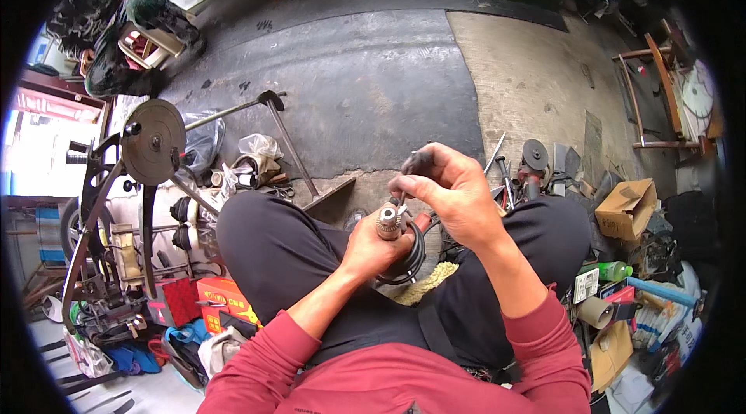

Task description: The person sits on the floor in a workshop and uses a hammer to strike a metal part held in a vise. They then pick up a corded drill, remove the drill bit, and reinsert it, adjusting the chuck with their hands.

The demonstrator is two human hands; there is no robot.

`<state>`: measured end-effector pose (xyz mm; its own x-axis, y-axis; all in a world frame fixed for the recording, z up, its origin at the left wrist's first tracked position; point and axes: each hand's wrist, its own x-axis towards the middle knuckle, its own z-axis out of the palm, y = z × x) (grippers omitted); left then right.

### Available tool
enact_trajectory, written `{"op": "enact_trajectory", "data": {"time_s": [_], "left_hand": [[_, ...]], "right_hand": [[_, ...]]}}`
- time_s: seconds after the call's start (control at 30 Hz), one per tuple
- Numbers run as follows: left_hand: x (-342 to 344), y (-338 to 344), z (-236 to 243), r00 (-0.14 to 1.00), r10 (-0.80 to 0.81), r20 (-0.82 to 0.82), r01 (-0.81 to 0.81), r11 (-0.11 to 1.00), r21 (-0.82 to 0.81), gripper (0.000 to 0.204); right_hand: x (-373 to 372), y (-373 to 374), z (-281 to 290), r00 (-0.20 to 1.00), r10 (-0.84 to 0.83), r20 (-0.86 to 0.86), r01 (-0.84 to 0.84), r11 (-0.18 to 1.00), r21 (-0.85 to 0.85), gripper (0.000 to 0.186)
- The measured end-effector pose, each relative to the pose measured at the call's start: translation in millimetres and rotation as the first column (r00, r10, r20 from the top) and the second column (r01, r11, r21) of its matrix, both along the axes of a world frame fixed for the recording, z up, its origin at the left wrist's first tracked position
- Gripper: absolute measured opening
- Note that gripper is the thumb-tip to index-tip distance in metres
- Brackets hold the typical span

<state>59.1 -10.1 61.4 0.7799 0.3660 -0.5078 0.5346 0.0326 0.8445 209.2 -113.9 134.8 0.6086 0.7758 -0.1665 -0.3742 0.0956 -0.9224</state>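
Two things going on over my lap: my left hand is wrapped round a tool with a silver drill chuck, chuck end pointing up, and my right hand is curled with the thumb and fingertips just beside the top of it. Can't tell if I'm pinching something small there, my fingers block it. Fingertips on that side are pretty black, btw.

Chuck's sitting between my knees, with a looped black cable hanging under it and a yellowish fuzzy cloth just below that.

Past my right knee there's a tool with a round cutting disc on the floor, then an open cardboard box and a green bottle further over. Left side's got a big round metal wheel on a black stand, plus a red-orange box. Another person is at the far upper left.
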Motion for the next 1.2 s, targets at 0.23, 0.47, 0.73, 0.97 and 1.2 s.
{"op": "enact_trajectory", "data": {"time_s": [0.23,0.47,0.73,0.97,1.2], "left_hand": [[10,-8,4,0.991,-0.107,0.079,0.083,0.963,0.256,0.022],[14,-4,7,0.998,-0.064,0.024,0.061,0.99,0.125,0.027],[12,-3,12,0.997,-0.079,0.001,0.079,0.997,0.02,0.028],[9,-4,0,0.995,-0.095,0.016,0.096,0.995,-0.015,0.027],[5,-6,-10,0.995,-0.039,0.092,0.043,0.998,-0.045,0.023]], "right_hand": [[8,-13,-3,0.998,0.048,-0.027,-0.049,0.998,-0.04,0.011],[6,-14,-10,0.993,0.108,-0.045,-0.11,0.993,-0.042,0.014],[1,-9,-14,0.989,0.073,0.125,-0.056,0.989,-0.137,0.008],[-6,-5,-16,0.978,0.118,0.171,-0.078,0.971,-0.225,0.007],[-8,-2,-16,0.946,0.216,0.241,-0.115,0.921,-0.373,0.014]]}}
